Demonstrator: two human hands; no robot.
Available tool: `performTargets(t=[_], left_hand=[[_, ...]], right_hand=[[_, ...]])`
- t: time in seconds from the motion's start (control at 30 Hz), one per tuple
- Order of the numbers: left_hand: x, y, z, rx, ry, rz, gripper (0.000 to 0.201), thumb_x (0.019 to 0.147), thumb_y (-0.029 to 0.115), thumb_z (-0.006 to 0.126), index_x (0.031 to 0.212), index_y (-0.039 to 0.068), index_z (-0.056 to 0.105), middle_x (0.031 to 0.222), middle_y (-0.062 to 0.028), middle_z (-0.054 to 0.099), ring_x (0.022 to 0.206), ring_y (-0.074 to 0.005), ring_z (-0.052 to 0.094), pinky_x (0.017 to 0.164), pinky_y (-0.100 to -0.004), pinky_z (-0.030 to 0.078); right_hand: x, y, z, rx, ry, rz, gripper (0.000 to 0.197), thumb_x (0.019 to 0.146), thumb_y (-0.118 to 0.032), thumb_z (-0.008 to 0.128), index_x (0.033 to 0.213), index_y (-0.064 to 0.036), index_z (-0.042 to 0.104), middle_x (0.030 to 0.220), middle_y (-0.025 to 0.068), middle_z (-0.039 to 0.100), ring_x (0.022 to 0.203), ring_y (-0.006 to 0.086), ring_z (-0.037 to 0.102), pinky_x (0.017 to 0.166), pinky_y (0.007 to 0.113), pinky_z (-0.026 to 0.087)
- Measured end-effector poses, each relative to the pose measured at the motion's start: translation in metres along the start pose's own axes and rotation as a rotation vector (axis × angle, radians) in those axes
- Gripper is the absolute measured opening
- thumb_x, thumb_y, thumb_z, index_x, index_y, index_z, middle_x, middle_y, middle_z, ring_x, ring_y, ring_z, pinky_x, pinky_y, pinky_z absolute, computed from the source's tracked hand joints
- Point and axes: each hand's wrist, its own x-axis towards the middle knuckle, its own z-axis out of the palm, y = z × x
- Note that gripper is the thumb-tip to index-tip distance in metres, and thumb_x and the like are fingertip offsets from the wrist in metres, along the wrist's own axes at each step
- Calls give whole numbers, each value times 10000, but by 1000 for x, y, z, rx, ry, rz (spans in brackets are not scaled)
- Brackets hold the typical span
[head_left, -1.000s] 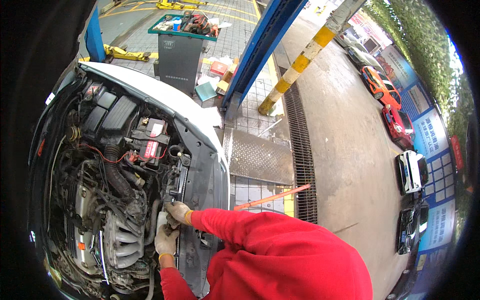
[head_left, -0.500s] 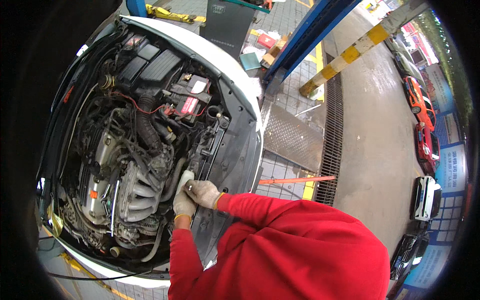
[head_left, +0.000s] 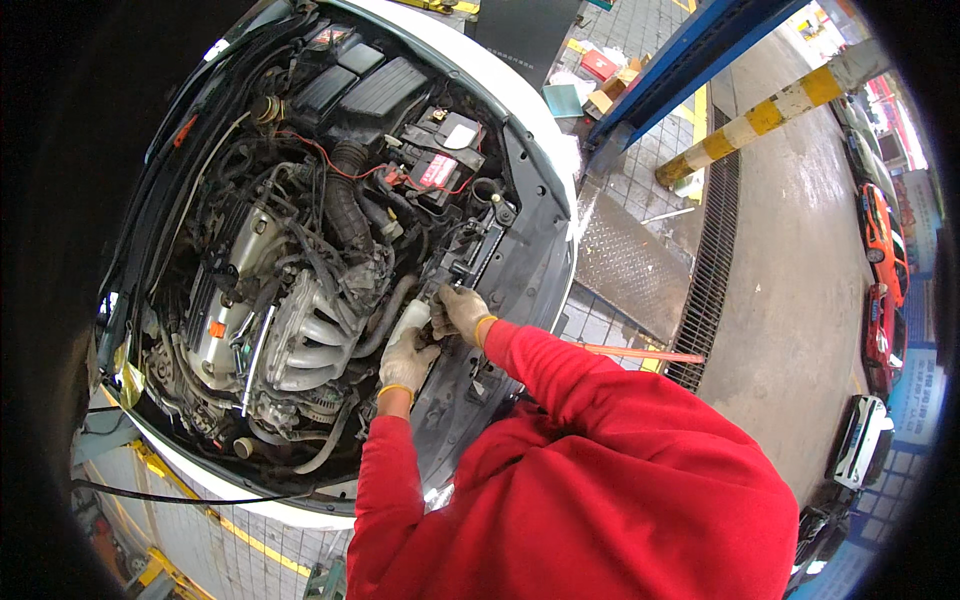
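My left hand point(head_left: 405, 362), gloved in off-white, sits just left of frame centre, fingers curled round a small white plastic part point(head_left: 412, 318) at the front edge of the engine bay. Grip looks closed on it. My right hand point(head_left: 462, 310), same glove, is just above and to the right, touching the upper end of that white part; its fingers are bent, but whether they clamp anything I cannot tell. Both red sleeves point(head_left: 560, 380) come in from the lower centre of the frame.

Directly under the hands: the black front panel point(head_left: 520, 260) of the car, running diagonally from lower centre up toward the upper middle. A black bracket point(head_left: 470, 255) stands just above my right hand.

Left of the hands: the silver intake manifold point(head_left: 300, 340), ribbed runners, centre left. Hoses and wiring crowd around it.

Farther up, upper centre: the battery point(head_left: 440, 160) with a red label, red cable running left from it. Beyond that the black air box point(head_left: 375, 90), near the top edge.

Right half of the frame: chequer-plate ramp point(head_left: 625, 260), then a long drain grate point(head_left: 715, 260). An orange rod point(head_left: 640, 353) lies on the floor just right of my right sleeve. Upper right: blue lift post point(head_left: 690, 60) and a yellow-striped bollard point(head_left: 760, 115). Parked cars point(head_left: 880, 240) line the far right edge.
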Motion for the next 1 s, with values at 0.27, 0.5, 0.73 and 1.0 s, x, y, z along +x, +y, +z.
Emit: performTargets(t=[0.27,0.5,0.73,1.0], left_hand=[[6,-11,10,-53,30,24,526,990,273,831,1466,71,734,1332,-214,838,1284,-432,777,1078,-501,614],[15,-20,18,20,3,32,554,1010,368,855,1446,58,711,1294,-247,832,1242,-470,772,1059,-546,612],[3,35,-13,-165,137,-55,891,984,327,880,1755,176,460,1444,-263,762,1366,-486,717,1119,-526,582],[99,118,1,6,144,197,1086,909,554,908,1743,22,460,1625,-318,625,1503,-485,606,1261,-538,500]], right_hand=[[-14,32,11,-786,277,-668,446,1203,-399,550,1163,20,696,982,328,776,995,532,766,881,586,573],[-41,30,27,-660,243,-552,386,1200,-374,579,1179,-12,710,933,264,783,895,456,797,803,541,608],[-33,-34,20,-554,269,-735,388,1208,-380,576,1223,-16,711,1030,274,790,971,448,801,864,529,626],[24,-152,-101,70,105,-481,531,1202,-487,604,1357,20,626,974,159,773,744,275,784,668,452,702]])
